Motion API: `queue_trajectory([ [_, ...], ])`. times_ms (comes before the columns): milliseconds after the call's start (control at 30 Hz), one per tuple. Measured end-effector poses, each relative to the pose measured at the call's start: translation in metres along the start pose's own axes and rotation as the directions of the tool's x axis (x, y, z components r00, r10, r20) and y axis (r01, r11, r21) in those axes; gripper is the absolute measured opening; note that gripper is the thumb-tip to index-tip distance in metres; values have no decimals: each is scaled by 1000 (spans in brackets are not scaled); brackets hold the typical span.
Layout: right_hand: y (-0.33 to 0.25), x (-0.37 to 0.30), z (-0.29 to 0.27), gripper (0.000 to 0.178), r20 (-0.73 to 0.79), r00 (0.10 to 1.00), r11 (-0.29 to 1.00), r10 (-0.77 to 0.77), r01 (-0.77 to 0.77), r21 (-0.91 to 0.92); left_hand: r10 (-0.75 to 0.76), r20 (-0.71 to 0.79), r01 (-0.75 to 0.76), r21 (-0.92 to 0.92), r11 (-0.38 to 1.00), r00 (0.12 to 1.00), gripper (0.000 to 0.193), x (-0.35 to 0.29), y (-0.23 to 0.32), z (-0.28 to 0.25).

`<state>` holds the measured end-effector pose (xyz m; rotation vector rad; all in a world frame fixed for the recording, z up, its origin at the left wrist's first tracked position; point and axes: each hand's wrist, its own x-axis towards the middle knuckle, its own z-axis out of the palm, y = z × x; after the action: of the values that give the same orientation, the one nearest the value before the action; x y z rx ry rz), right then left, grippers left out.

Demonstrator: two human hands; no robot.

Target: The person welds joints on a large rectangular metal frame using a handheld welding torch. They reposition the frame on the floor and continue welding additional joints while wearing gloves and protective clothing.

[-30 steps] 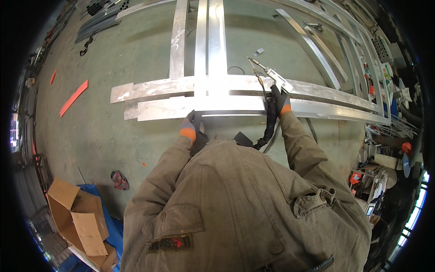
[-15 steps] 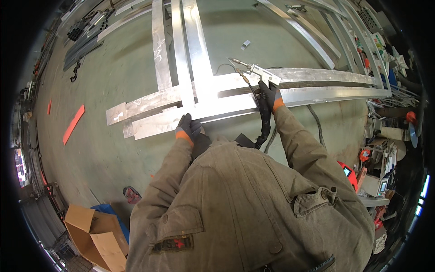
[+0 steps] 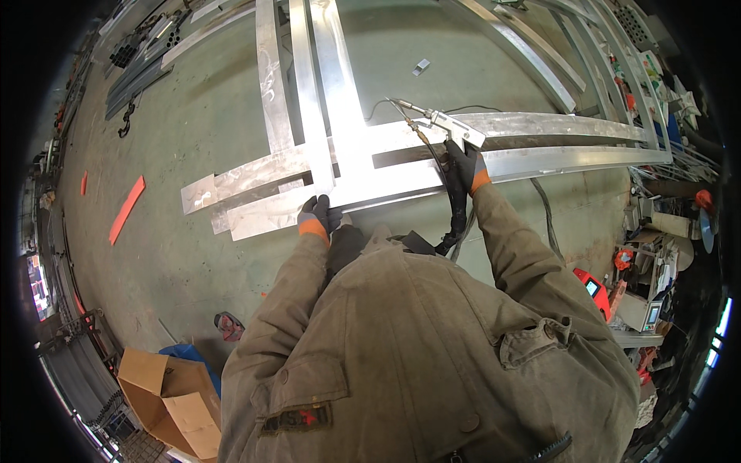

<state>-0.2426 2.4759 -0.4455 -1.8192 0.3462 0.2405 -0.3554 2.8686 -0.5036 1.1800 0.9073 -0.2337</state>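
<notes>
My right hand (image 3: pixel 468 167), in a dark glove with an orange cuff, is closed round the grip of a silver welding gun (image 3: pixel 451 126). Its nozzle points to the far left, above the long metal beams. From the grip a black-wrapped cable (image 3: pixel 455 212) drops toward my body. My left hand (image 3: pixel 315 214), gloved the same way, has its fingers curled at the edge of the near metal beam (image 3: pixel 266 214). That beam lies crosswise, just beside where an upright metal bar (image 3: pixel 312 100) meets it. A wider shiny bar (image 3: pixel 337 73) runs alongside; glare whitens the joint.
A second crosswise beam (image 3: pixel 540 123) lies behind the near one. A small metal piece (image 3: pixel 421 67) and an orange-red strip (image 3: pixel 127 210) are on the floor. An open cardboard box (image 3: pixel 143 371) stands at lower left. A red machine with a screen (image 3: pixel 591 287) is at right.
My right hand and the welding gun have shifted slightly right and nearer to me. My left hand stays at the beam's edge. The whole view has moved a little.
</notes>
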Motion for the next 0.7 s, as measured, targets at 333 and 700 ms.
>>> queue_trajectory([
  [333, -35, -89, -12, 37, -34, 997, 997, -67, 66, -29, 102, 40, -109, 275, 955, 994, 37, 33, -15, -17],
  [700, -70, -237, -59, 35, -156, 961, 937, -230, 176, -300, -179, 65, 176, 49, 983, 982, 54, 18, 12, -4],
])
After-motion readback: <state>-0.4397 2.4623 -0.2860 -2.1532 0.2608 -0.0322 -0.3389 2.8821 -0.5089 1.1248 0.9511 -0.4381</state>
